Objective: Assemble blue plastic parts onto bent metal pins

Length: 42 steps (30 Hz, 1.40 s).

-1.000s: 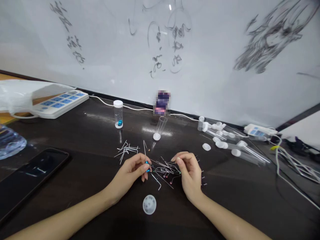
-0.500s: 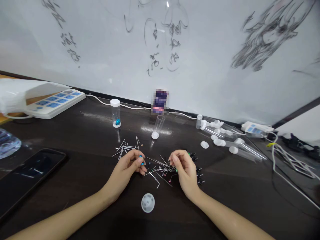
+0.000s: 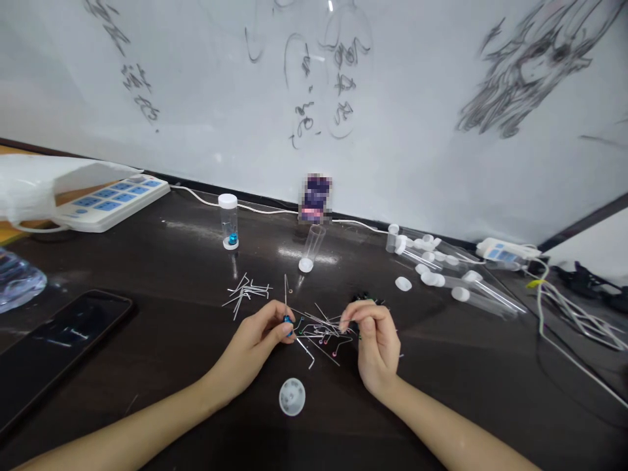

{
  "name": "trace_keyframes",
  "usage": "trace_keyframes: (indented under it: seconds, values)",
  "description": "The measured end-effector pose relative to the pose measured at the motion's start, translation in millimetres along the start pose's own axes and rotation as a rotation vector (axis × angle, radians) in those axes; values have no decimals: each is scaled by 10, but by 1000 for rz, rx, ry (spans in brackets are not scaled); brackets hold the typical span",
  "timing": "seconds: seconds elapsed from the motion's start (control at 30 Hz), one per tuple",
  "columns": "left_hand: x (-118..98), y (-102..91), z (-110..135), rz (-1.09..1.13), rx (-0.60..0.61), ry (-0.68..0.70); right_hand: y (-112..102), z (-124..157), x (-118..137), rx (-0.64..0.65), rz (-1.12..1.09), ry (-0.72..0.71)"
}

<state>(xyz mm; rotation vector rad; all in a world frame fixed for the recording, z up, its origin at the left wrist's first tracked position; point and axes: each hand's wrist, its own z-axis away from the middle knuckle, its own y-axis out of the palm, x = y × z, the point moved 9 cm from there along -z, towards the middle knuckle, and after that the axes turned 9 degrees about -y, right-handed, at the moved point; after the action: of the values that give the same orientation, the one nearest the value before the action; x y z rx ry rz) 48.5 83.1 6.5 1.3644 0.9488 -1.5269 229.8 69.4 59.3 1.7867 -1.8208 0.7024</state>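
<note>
My left hand [image 3: 258, 337] is closed in a pinch around a small shiny blue metal piece [image 3: 288, 322], from which a thin metal rod [image 3: 286, 291] sticks up. Just right of it lies a loose pile of thin metal pins [image 3: 321, 327], some with small coloured ends. Over the pile's right side, my right hand [image 3: 377, 343] has its thumb and fingers together; what they hold, if anything, is too small to make out. Small black pieces [image 3: 363, 297] lie partly hidden behind that hand. A bent metal rod [image 3: 307, 352] rests between the hands.
Bent rods [image 3: 245, 290] lie at left, behind them a capped clear tube [image 3: 228, 219] holding a blue piece. An uncapped tube [image 3: 313, 245] stands mid-table; more tubes and caps [image 3: 432, 261] lie right. A round translucent cap [image 3: 292, 397] sits in front, a phone [image 3: 59, 347] left.
My left hand has shifted slightly right, and the rod in it stands more upright. My right hand has moved right and now covers most of the black pieces.
</note>
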Motion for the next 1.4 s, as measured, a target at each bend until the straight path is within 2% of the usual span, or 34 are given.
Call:
trace_keyframes:
  seconds: [0.13, 0.3, 0.43, 0.53, 0.63, 0.8, 1.07, 1.4]
  values:
    - [-26, -19, 2, -39, -17, 5, -32, -8, 33, -4, 68, -35]
    - [-52, -80, -10, -40, -72, 24, 49, -41, -8, 144, 266, 16]
    - [-53, -163, -16, -30, -149, 36, 89, -13, -95, 164, 168, 111]
    - [-12, -136, -29, 93, -101, 3, 120, 22, -170, 183, 131, 186]
    - [-18, -77, -29, 172, -30, -8, 125, 15, -204, 207, 212, 213]
    - [-38, -92, -22, 104, -47, 0, 101, -29, -246, 211, 316, 233]
    - [-24, -22, -12, 158, 10, 13, 108, -13, -329, 239, 330, 297]
    - [-40, -34, -10, 54, -7, 26, 77, 15, -356, 206, 338, 324]
